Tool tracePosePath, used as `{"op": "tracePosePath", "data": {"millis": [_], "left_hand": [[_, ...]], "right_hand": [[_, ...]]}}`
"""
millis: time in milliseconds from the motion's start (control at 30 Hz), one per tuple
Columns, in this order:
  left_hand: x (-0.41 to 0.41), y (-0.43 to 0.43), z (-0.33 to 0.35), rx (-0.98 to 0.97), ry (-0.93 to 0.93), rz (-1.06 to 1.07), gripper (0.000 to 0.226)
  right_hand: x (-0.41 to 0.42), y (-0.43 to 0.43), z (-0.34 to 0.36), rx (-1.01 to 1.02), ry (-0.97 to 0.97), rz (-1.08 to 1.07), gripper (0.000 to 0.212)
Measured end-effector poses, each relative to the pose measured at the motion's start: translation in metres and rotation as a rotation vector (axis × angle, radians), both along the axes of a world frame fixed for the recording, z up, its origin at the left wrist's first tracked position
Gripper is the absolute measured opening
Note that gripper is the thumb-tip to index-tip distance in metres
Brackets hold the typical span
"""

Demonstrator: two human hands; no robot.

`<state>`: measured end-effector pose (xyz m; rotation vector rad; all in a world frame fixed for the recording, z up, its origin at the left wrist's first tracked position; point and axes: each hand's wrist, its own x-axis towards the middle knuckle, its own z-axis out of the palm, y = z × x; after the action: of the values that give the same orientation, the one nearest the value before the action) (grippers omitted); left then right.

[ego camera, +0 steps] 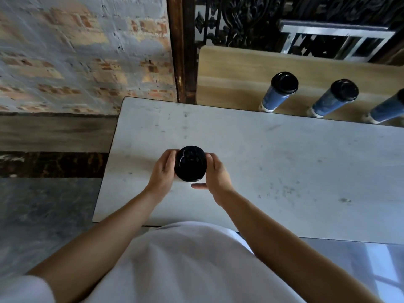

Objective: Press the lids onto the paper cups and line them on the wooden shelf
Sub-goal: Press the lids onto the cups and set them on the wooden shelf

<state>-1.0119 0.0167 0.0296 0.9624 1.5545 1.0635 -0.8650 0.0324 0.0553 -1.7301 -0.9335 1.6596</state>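
Note:
A paper cup with a black lid (190,164) stands on the white table (284,171), seen from straight above so its body is hidden. My left hand (162,171) wraps its left side and my right hand (216,173) wraps its right side, thumb stretched below the lid. On the wooden shelf (236,73) behind the table stand three blue cups with black lids in a row: one (278,92), a second (334,98), and a third (388,110) cut off by the right edge.
A whitewashed brick wall (83,53) rises at the left, with a dark wooden post (181,49) beside the shelf. Black ornate ironwork (240,18) and a metal frame (328,38) lie behind the shelf. The table's left edge drops to a stone floor (43,215).

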Motion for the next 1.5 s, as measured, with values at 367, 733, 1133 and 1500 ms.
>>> {"op": "tracePosePath", "data": {"millis": [367,733,1133,1500], "left_hand": [[0.011,-0.006,0.016,-0.146,-0.114,0.085,0.031],[0.021,-0.011,0.030,-0.449,-0.195,0.125,0.039],[0.013,-0.005,0.032,-0.451,-0.152,-0.029,0.043],[0.013,0.012,0.030,-0.380,-0.204,-0.088,0.017]], "right_hand": [[0.010,-0.001,-0.002,-0.127,0.279,-0.097,0.027],[0.033,-0.023,0.002,-0.052,0.243,-0.099,0.032],[0.036,-0.024,-0.004,-0.047,0.266,-0.102,0.034],[0.034,-0.014,-0.007,-0.047,0.255,-0.112,0.031]]}}
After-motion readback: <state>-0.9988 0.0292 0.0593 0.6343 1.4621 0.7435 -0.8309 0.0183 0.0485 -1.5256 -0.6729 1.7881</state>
